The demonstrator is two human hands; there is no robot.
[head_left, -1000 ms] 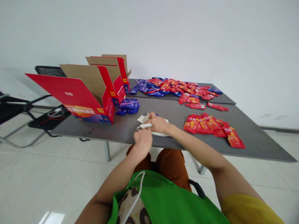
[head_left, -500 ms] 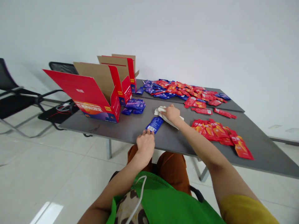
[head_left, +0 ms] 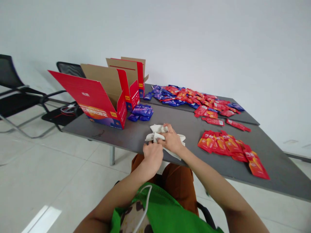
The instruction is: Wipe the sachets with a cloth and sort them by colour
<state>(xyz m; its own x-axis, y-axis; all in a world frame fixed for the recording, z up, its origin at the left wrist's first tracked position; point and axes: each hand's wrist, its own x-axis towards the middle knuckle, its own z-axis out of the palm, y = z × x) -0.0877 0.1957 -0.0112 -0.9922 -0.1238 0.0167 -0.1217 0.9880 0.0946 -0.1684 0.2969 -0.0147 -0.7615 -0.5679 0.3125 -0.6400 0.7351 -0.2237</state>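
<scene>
My right hand point(head_left: 173, 139) has its fingers closed on a crumpled white cloth point(head_left: 159, 128), pressing it on the table near the front edge. Touching the cloth's near side is my left hand point(head_left: 153, 156), fingers curled down at the spot where a blue pouch lay half a second ago. Cloth and hands now cover that pouch. Left of the hands rests a small stack of blue pouches point(head_left: 142, 111). On the right, several red pouches point(head_left: 227, 142) lie overlapping in a row, some distance from my right hand.
Open red cartons point(head_left: 97, 97) stand along the table's left side, flaps raised. A mixed heap of red and blue pouches point(head_left: 189, 97) covers the back of the grey table point(head_left: 179, 118). Two loose red pouches point(head_left: 213, 121) lie before the heap. Black chairs point(head_left: 21, 97) stand at the left.
My right hand lifted the cloth to the right, baring the blue pouch under my left fingertips, then brought it back over the pouch. The view has shifted a little.
</scene>
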